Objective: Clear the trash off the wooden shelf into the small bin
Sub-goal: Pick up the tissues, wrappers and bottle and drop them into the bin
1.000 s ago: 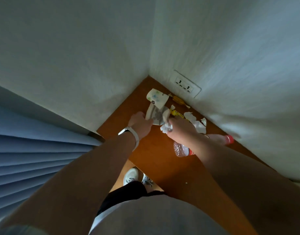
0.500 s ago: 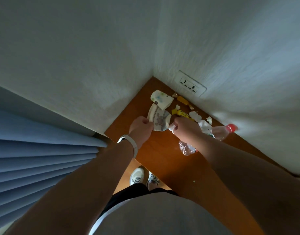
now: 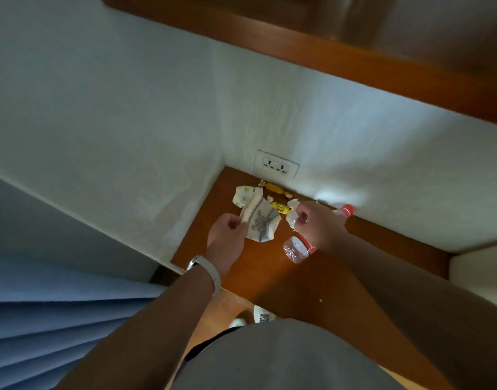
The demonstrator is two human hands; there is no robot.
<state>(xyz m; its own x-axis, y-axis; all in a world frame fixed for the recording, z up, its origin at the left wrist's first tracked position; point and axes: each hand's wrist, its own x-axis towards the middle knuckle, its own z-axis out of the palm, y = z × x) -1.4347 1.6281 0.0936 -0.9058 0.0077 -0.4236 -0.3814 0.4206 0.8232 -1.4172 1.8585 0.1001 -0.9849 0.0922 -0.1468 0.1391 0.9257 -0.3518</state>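
Trash lies in the back corner of the wooden shelf [image 3: 340, 280]. My left hand [image 3: 227, 235] pinches the edge of a crumpled printed paper wrapper [image 3: 262, 223]. My right hand [image 3: 316, 223] is closed on a scrap of white paper [image 3: 291, 219]. Behind them lie another white wrapper [image 3: 244, 195], a yellow wrapper [image 3: 281, 207] and an orange candy [image 3: 274, 188]. A clear plastic bottle [image 3: 296, 249] with a red cap [image 3: 347, 210] lies under my right wrist. No bin is in view.
A wall socket [image 3: 277, 165] sits just above the shelf's back edge. A wooden ledge [image 3: 326, 56] runs overhead. Blue curtain folds [image 3: 59, 311] hang at the left. My shoes [image 3: 262, 316] show on the floor below the shelf's front edge.
The camera tilted up, bringing the upper ledge into view. My hands moved apart slightly, the left one still on the printed wrapper and the right one now lifting the white scrap.
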